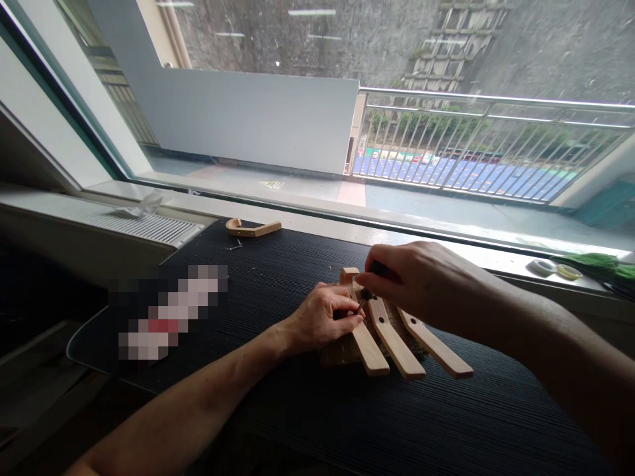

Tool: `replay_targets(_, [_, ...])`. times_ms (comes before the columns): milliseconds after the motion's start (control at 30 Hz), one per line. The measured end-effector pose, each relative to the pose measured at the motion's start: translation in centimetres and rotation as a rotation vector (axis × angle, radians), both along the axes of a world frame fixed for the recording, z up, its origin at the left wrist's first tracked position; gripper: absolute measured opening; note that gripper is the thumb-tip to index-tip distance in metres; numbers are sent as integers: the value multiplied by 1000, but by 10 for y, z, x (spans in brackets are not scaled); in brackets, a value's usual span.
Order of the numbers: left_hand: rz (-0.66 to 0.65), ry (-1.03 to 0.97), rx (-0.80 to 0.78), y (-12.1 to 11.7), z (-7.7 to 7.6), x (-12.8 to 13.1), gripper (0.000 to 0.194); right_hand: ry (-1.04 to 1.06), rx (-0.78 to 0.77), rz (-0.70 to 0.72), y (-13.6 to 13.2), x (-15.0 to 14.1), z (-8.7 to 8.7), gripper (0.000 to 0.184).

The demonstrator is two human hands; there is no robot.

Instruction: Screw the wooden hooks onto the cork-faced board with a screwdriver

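Note:
My right hand (411, 274) is closed around the dark handle of a screwdriver (378, 268), whose shaft slants down to the left. At its tip, the thumb and fingers of my left hand (317, 316) pinch together over the leftmost wooden hook (370, 350); what lies between them is too small to make out. Beside it lie a second wooden hook (399, 344) and a third wooden hook (441, 345), each with dark holes. All three rest across a brown, rough-looking block (342, 355), and their lower ends stick out toward me.
On the black table (278, 277), a loose wooden hook (255, 229) lies at the far edge, near small screws (235, 245). A pixelated patch covers something at left. Tape rolls (542, 267) and green material (595, 264) sit on the windowsill at right. A window stands behind the table.

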State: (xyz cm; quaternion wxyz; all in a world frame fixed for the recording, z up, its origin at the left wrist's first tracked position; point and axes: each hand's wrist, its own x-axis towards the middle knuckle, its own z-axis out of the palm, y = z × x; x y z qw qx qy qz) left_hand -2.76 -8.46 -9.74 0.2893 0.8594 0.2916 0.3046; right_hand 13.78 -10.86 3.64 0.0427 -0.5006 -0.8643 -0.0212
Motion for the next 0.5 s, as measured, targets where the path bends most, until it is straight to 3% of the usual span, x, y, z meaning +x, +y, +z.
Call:
replay_targets(100, [0,-3,-3,0,0,-1,13,-33,10,-10,0,0,3,27])
replay_targets(233, [-11,-6,-3,1,-1,-1,15,30,-6,111,0,8,8,12])
replay_targets(333, [-8,-7,4,1,-1,-1,16,37,-47,166,1,12,8,15])
replay_targets(500, [-21,-24,5,1,-1,-1,15,49,-50,134,3,8,4,25])
